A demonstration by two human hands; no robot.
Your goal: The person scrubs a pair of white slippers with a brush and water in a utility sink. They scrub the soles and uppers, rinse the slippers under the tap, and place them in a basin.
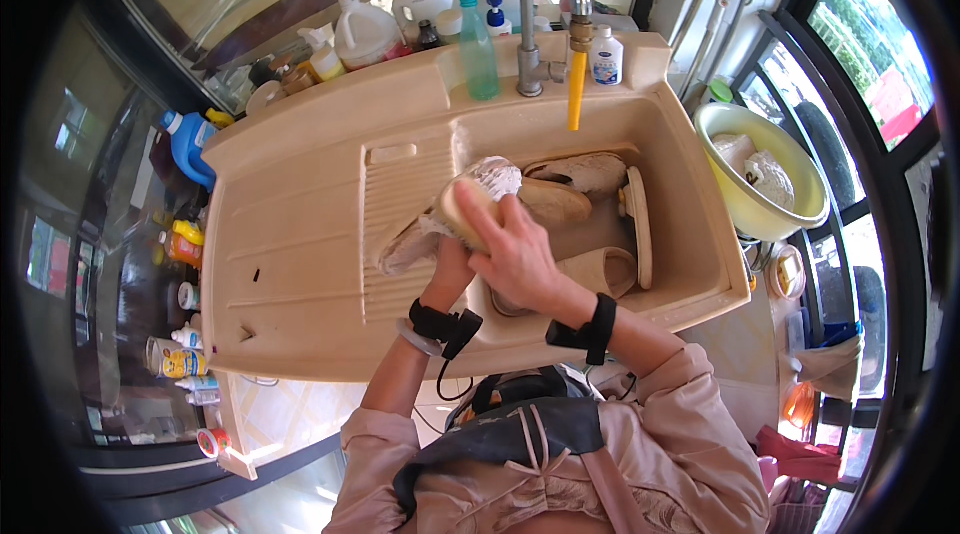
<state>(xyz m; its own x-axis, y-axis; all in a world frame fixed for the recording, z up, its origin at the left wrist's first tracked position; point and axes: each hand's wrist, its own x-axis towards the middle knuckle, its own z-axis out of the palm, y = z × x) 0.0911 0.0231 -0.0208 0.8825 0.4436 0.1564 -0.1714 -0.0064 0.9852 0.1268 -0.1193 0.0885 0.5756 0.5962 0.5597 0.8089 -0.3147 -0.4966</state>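
My right hand (517,253) grips a pale scrubbing brush (455,215) from above, its bristles against a light-coloured shoe (409,245). White foam (499,175) covers the far end of the shoe. Under the brush, my left hand (454,260) holds the shoe over the ribbed washboard (390,294) at the sink's left edge; its fingers are mostly hidden. Inside the sink basin (686,234) lie another light shoe (611,170), a tan sole-shaped piece (559,202) and a beige slipper or shoe (600,269). Against the right wall a pale sole-shaped thing (637,226) stands on edge.
Behind the basin rises a metal tap (529,61) with a yellow hose (576,91). A green plastic bottle (480,46) and a white bottle (606,58) flank it. Right of the sink, a yellow tub (709,174) holds whitish items. Several bottles and jugs (367,31) line the back ledge.
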